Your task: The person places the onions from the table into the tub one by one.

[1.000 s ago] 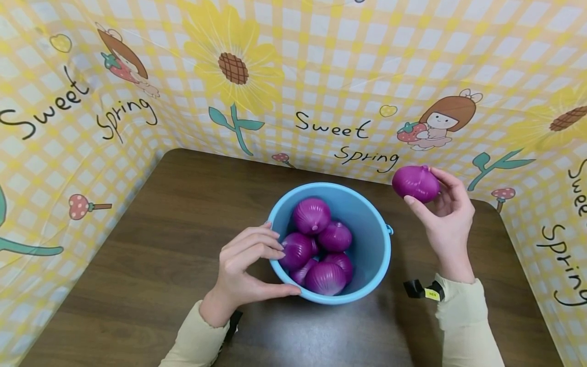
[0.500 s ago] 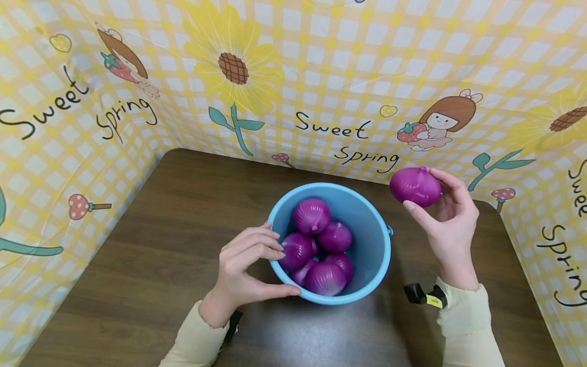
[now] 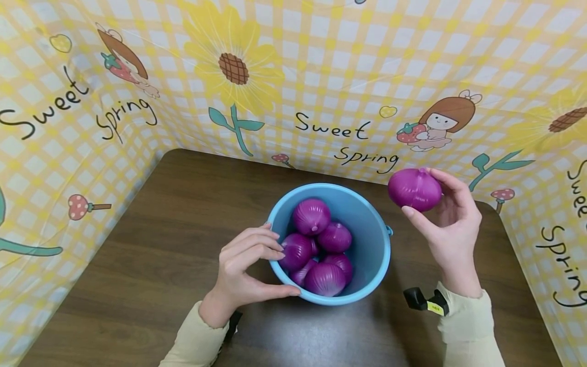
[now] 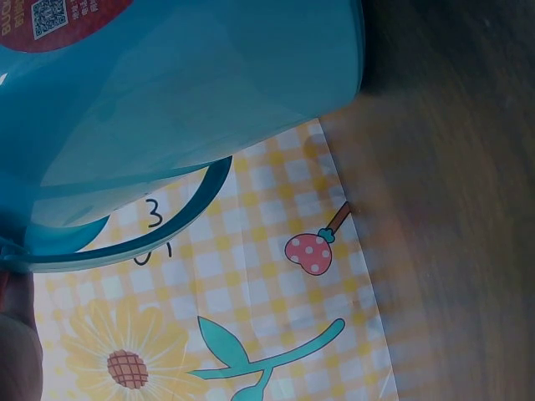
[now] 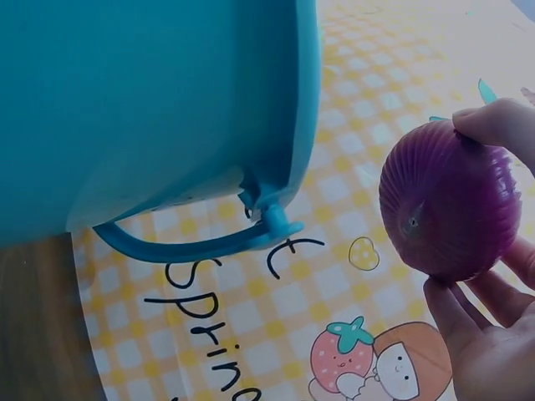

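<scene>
A light-blue bucket (image 3: 364, 244) stands on the table with several purple onions (image 3: 312, 216) inside. At its near-left rim, my left hand (image 3: 245, 267) holds on, fingers bent over the edge and the thumb along the front rim. My right hand (image 3: 451, 219) pinches another purple onion (image 3: 415, 189) between thumb and fingers, right of the bucket and above the table. Seen by the right wrist camera, this onion (image 5: 447, 200) is ribbed and glossy, apart from the bucket wall (image 5: 167, 100). The left wrist view shows the bucket's outer side (image 4: 184, 100); only a little of that hand appears.
The bucket's handle (image 5: 184, 249) hangs down on its far side. A brown wood-grain table (image 3: 137, 255) lies beneath. Yellow-checked cloth (image 3: 330, 61) with flowers and lettering walls the table at the back and both sides.
My right hand has moved slightly toward me with the onion, which has tilted a little in its grip. The left hand and the bucket stay where they were.
</scene>
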Action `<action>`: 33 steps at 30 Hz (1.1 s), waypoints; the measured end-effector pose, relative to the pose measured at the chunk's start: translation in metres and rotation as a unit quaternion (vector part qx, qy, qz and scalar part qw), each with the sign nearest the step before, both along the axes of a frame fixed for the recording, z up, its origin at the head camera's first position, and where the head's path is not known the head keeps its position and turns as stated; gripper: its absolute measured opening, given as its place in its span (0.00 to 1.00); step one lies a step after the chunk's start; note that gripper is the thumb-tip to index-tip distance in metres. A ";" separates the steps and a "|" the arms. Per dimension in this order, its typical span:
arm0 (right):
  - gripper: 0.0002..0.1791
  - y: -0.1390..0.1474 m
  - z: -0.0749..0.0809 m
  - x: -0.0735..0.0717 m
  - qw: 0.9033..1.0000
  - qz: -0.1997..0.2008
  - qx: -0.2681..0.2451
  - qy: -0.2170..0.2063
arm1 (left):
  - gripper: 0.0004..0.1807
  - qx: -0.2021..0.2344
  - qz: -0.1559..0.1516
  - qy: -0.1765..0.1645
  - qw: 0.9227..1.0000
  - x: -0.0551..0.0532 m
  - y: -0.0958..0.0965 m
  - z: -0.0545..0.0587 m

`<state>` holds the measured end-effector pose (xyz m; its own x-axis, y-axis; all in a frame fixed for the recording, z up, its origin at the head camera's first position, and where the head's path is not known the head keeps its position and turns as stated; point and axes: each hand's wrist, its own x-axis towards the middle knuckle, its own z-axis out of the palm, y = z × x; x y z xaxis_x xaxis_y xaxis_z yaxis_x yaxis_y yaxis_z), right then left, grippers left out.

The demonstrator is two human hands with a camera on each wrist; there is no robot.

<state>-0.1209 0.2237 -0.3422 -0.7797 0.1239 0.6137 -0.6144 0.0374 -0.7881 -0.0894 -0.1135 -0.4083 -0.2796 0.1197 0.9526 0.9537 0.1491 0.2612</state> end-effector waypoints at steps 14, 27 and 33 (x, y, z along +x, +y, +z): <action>0.39 -0.005 0.006 0.011 0.999 0.030 0.011 -0.003 | 0.29 -0.001 -0.001 0.000 1.000 0.000 0.000 -0.001; 0.38 -0.020 0.026 0.027 0.998 0.055 0.042 0.000 | 0.29 -0.001 0.000 -0.003 1.000 0.000 0.000 -0.002; 0.39 -0.026 0.032 0.034 0.996 0.057 0.071 -0.008 | 0.29 -0.001 0.001 -0.002 1.000 -0.001 0.000 -0.001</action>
<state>-0.0871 0.1974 -0.3098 -0.7931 -0.0534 0.6068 -0.6091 0.0807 -0.7890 -0.0899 -0.1138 -0.4097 -0.2829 0.1203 0.9516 0.9526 0.1507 0.2641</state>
